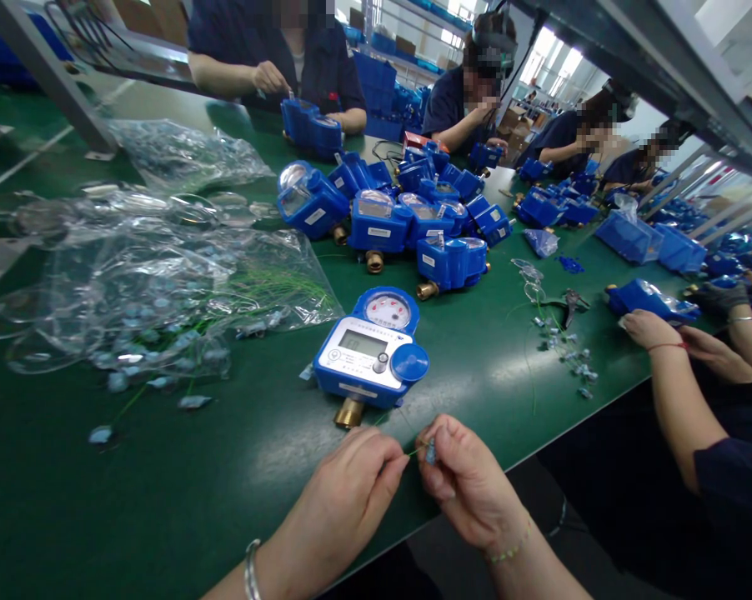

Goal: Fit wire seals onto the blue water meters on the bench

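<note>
Just in front of me on the green table lies a blue water meter (pixel 367 350) with a grey display, a round dial and a brass fitting. My left hand (pixel 357 479) is closed in a pinch on a thin green seal wire (pixel 415 451), close to the meter's brass end. My right hand (pixel 467 475) pinches a small light-blue seal (pixel 431 451) between thumb and fingers. The green wire runs between the two hands. A fine strand reaches up toward the meter's lower edge; whether it is threaded there I cannot tell.
At the left, clear plastic bags (pixel 163 275) hold blue seals and green wires, with loose seals (pixel 192 402) nearby. Several blue meters (pixel 379 221) crowd the table's far side. Black pliers (pixel 569 307) lie at right. Co-workers sit opposite and to the right, one person's hands (pixel 654 329) near another meter.
</note>
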Demonstrator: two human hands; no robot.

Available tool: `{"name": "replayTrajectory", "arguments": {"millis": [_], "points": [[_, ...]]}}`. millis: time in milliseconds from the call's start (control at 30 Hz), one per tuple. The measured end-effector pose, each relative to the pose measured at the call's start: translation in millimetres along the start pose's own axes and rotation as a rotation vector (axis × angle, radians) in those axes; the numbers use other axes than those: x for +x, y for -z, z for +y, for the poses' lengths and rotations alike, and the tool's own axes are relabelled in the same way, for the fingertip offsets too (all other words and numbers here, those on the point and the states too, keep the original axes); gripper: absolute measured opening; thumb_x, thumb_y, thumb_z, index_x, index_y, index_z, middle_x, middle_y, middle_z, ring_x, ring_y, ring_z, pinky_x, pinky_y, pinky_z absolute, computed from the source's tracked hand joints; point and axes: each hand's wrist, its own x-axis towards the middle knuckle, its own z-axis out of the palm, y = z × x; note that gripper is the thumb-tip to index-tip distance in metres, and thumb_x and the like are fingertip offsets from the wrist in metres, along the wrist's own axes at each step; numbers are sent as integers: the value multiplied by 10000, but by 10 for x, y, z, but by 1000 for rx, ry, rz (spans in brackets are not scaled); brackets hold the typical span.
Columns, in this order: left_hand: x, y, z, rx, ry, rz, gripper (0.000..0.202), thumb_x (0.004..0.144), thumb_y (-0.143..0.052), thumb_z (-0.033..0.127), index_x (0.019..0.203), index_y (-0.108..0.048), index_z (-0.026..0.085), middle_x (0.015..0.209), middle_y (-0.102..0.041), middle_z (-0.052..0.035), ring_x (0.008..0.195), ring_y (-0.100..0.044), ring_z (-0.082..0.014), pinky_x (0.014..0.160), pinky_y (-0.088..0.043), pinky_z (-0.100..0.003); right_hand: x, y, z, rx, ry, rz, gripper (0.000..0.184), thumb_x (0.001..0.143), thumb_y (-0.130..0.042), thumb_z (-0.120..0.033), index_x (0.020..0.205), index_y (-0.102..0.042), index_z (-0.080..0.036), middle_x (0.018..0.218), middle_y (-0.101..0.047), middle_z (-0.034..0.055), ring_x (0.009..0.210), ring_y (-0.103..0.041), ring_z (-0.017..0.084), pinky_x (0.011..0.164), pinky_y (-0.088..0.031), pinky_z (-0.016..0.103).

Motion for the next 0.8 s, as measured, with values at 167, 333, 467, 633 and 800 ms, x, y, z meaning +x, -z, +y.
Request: {"name": "replayTrajectory", "arguments": {"millis": [167, 333, 467, 633, 800], "points": [[-7, -3, -5, -10, -1, 0, 160, 903, -390, 217, 801, -512, 200, 763, -552, 4, 734, -520, -143, 678, -403, -267, -5, 8, 3, 7, -5, 2, 280, 748, -661, -378, 730, -499, -151, 646, -533, -20, 414, -339, 11, 382, -176, 156], [4, 12, -7, -30, 10, -4, 168, 905, -390, 231, 801, -518, 200, 760, -554, 7, 727, -521, -139, 670, -405, -264, 0, 17, 3, -4, -13, 8, 304, 741, -660, -407, 722, -508, -145, 623, -521, -21, 415, -320, 12, 383, -178, 158], [14, 20, -1, -46, 12, 12, 173, 903, -392, 229, 797, -526, 199, 757, -558, 4, 722, -522, -139, 667, -410, -261, 2, 16, -7, -1, -11, 12, 298, 740, -662, -404, 727, -507, -149, 605, -507, -27, 418, -320, 17, 384, -169, 159], [5, -2, -9, -60, 20, 4, 162, 901, -401, 224, 797, -523, 202, 760, -553, 8, 726, -520, -135, 669, -406, -257, 7, 27, -12, 9, -10, -2, 285, 753, -653, -387, 719, -500, -148, 590, -493, -31, 413, -315, 16, 386, -161, 160], [9, -20, -14, -63, 39, -7, 158, 902, -398, 231, 805, -520, 204, 767, -552, 8, 733, -518, -139, 677, -399, -262, 11, 40, 0, 0, -17, -24, 265, 784, -622, -370, 732, -496, -143, 563, -480, -34, 403, -310, 16, 390, -160, 165]]}}
